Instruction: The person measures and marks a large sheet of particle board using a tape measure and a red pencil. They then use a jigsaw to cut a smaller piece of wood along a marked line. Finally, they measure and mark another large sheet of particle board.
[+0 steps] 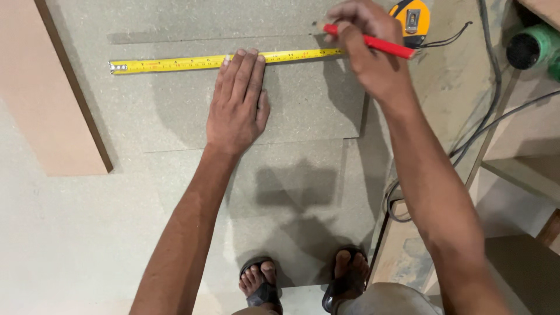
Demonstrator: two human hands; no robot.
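My left hand (238,102) lies flat, fingers together, on a grey-green board (303,111), its fingertips pressing on a yellow tape measure blade (169,62) stretched across the board. My right hand (364,49) grips a red pencil (379,44) with its tip down near the blade's right end. The orange and black tape measure case (415,20) rests just right of that hand.
More grey boards (291,186) lie stacked under the top one. A pale pink panel with a dark edge (52,99) lies at the left. Black cables (487,111) run down the right side beside a green power tool (534,46). My sandalled feet (303,280) stand at the boards' near edge.
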